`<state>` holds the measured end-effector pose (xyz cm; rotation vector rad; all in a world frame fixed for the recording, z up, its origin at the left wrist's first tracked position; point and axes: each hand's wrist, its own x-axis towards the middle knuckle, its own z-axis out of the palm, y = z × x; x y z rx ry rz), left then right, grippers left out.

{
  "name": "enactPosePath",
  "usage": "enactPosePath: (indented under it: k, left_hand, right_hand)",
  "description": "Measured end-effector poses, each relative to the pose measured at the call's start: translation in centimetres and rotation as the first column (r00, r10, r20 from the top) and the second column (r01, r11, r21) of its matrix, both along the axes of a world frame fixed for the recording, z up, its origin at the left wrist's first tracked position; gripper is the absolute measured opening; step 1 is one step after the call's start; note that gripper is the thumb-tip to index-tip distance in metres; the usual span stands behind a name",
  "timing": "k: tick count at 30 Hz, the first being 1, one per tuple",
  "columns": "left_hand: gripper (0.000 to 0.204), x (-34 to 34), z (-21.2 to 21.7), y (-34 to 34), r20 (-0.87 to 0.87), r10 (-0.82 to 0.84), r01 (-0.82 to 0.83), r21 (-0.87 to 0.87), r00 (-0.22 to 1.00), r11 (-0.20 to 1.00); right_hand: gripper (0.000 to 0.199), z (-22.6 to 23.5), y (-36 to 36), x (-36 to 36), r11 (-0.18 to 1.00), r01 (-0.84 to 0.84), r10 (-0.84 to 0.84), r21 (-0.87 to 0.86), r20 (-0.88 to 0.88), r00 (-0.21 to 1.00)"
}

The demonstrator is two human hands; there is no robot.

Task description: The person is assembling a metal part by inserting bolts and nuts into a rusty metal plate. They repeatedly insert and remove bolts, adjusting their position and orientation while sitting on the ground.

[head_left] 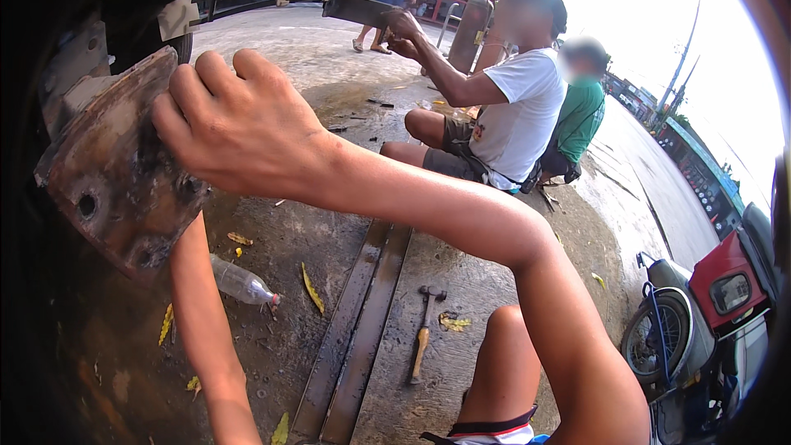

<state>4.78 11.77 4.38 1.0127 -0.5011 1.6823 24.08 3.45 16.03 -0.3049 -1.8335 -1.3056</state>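
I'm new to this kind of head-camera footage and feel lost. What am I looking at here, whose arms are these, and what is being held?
The one picture comes from a wide camera on a person's head, looking down, so straight edges bend near the rim. The two bare arms from below are that person's own. The right hand grips the top edge of a rusty metal plate with bolt holes. The left forearm goes up behind the plate, so its hand is hidden. On the concrete ground lie a hammer, a plastic bottle, two flat metal bars and yellow leaves. Ahead, a seated person in a white shirt handles another metal piece.

A clear plastic bottle (pixel 241 283) with a red cap lies on the ground.
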Motion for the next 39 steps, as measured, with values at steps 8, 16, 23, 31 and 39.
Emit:
enactPosePath:
  k: [8,16,23,31,39]
  left_hand:
    - [0.054,1.0,0.2,0.3,-0.022,-0.018,0.018,0.006,1.0,1.0]
    - [0.053,1.2,0.2,-0.1,-0.049,-0.027,0.027,-0.011,0.998,1.0]
    - [0.053,1.2,0.2,-0.6,-0.101,-0.024,0.021,-0.03,0.995,0.999]
    - [0.053,-0.1,-0.8,-1.0,-0.254,-0.013,-0.004,-0.067,0.967,0.998]
    - [0.053,-3.5,-4.1,-3.6,-0.941,0.155,-0.245,0.08,0.302,0.966]
  right_hand:
    - [0.024,-1.1,1.4,-1.4,0.969,-0.204,0.189,-0.136,-0.12,0.975]
    - [0.022,-2.8,0.2,-3.1,0.839,-0.361,0.218,-0.406,-0.357,0.908]
    - [0.024,-2.4,-2.3,-3.9,0.568,-0.571,0.135,-0.593,-0.618,0.775]
    - [0.037,-3.2,-0.2,-2.7,0.513,-0.562,0.235,-0.649,-0.523,0.819]
    - [0.026,-7.7,-0.9,0.0,0.39,-0.694,0.342,-0.605,-0.604,0.719]
